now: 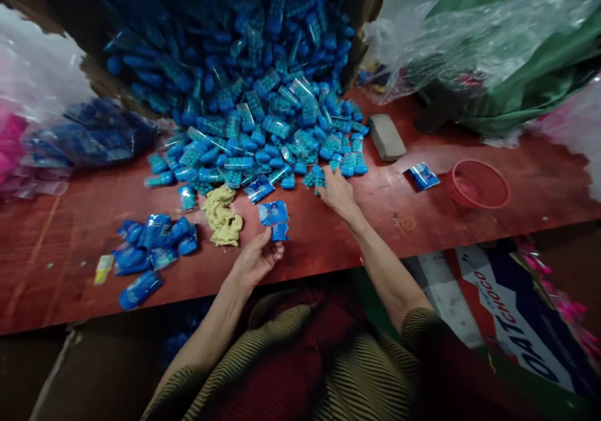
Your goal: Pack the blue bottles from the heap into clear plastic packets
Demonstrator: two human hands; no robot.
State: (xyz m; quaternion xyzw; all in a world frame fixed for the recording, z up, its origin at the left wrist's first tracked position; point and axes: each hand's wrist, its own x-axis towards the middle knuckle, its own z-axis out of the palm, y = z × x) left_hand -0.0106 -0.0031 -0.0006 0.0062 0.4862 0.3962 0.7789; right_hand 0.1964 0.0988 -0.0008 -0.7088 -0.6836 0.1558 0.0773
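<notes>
My left hand (257,261) is closed, with thumb and fingers pinching a shiny blue printed wrapper (273,213) above the front part of the table. At the near edge of a large heap of clear capsule-shaped containers (277,126), blue-capped and filled with small turquoise balls, is my right hand (339,194). Its fingers are closed around one capsule container (320,179), partly hidden by them. Another blue wrapper (259,189) lies flat just beyond my left hand. Left of that hand sits a crumpled yellow-green lump (222,216).
Several wrapped blue packs (157,239) lie front left beside a small yellow-white piece (103,269). On the right are a grey block (387,137), a stack of blue wrappers (422,175) and a red basket (479,184). Plastic bags flank the heap on the red table (319,245).
</notes>
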